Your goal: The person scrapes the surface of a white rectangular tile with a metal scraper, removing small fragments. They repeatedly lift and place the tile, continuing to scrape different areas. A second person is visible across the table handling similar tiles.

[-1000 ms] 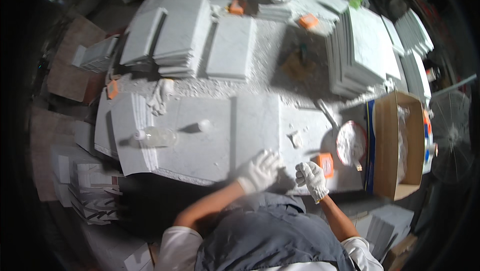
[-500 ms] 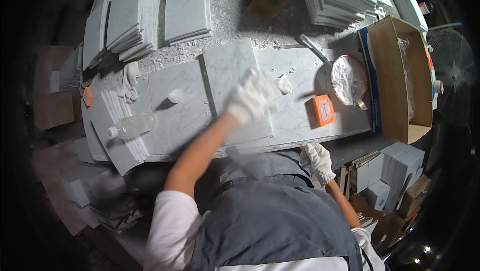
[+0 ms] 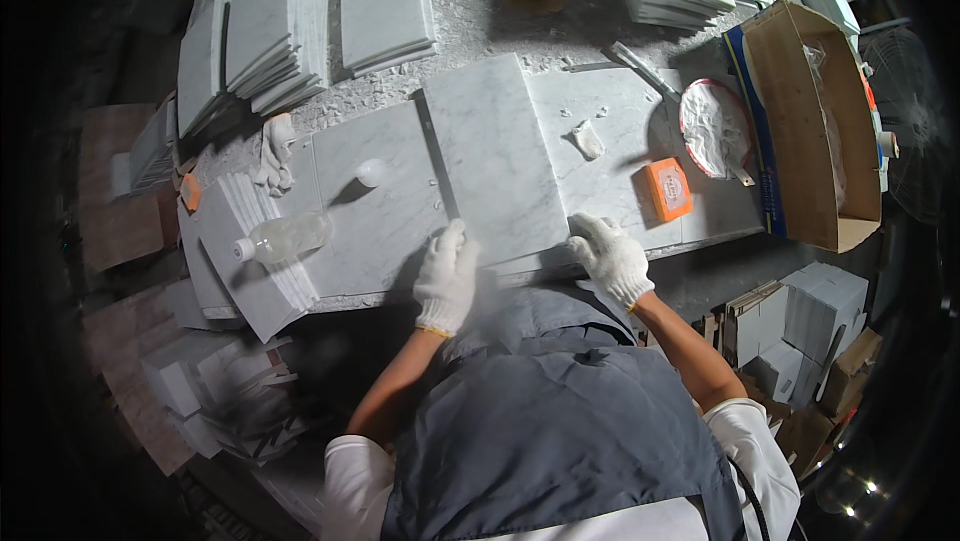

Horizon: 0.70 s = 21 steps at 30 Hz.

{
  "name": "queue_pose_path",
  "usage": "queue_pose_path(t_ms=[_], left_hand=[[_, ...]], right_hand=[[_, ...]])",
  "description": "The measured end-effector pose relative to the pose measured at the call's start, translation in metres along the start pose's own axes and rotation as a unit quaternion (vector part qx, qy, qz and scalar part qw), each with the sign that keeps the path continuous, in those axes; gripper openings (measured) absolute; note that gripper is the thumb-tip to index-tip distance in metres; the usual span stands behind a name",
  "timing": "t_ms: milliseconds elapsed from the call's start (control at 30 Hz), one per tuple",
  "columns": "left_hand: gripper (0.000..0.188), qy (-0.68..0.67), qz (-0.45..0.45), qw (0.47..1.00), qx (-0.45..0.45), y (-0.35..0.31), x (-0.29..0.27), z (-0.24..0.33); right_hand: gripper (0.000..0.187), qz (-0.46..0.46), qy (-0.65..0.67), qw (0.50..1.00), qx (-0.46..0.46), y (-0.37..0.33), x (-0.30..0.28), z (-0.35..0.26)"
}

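A pale, grey-veined marble tile (image 3: 500, 146) lies raised on the wider slabs of the bench, its near end toward me. My left hand (image 3: 446, 276), in a white knitted glove, is at the tile's near left corner, fingers together on its edge. At the near right corner, my gloved right hand (image 3: 610, 256) has its fingers curled against the edge. Both thumbs are hard to make out. A small white crumpled scrap (image 3: 587, 140) rests just right of the tile. Farther right sits an orange block with a pale label (image 3: 668, 190).
A round, red-rimmed dish of white paste (image 3: 715, 128) and a scraper (image 3: 645, 71) lie right, beside a cardboard box (image 3: 800, 126). Leftward are a small white cap-like piece (image 3: 369, 173), a clear bottle (image 3: 285, 238) and a loose glove (image 3: 275, 154). Tile stacks (image 3: 265, 16) stand behind.
My left hand has drawn back from above the tile to its near left corner. My right hand has risen from below the bench edge to the near right corner. The view has shifted slightly.
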State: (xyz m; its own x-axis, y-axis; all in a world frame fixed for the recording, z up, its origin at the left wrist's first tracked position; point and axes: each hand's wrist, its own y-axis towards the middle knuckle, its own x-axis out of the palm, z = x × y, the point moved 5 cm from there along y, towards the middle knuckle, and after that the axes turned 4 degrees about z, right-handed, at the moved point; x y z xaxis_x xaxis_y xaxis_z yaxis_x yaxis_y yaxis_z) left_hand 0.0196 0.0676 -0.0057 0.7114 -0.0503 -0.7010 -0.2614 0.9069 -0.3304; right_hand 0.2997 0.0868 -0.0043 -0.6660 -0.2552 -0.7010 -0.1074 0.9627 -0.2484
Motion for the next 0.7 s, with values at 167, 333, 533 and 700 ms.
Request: queue_pose_path(t_ms=[167,333,533,700], left_hand=[[0.067,-0.025,-0.005,0.997,-0.076,-0.008,0.005,0.023],[0.077,-0.063,-0.038,0.986,-0.147,0.006,0.005,0.017],[0.086,-0.152,-0.056,0.961,-0.225,0.02,0.008,-0.003],[0.094,-0.236,-0.031,0.945,-0.224,0.037,0.007,-0.004]], right_hand=[[0.034,-0.014,-0.039,0.999,0.025,0.004,0.015,-0.02],[0.036,-0.023,-0.029,0.999,0.036,-0.002,0.016,-0.023],[0.034,-0.021,0.013,0.999,0.027,-0.001,0.003,-0.035],[0.032,-0.097,0.214,0.968,0.085,-0.006,-0.002,-0.041]])
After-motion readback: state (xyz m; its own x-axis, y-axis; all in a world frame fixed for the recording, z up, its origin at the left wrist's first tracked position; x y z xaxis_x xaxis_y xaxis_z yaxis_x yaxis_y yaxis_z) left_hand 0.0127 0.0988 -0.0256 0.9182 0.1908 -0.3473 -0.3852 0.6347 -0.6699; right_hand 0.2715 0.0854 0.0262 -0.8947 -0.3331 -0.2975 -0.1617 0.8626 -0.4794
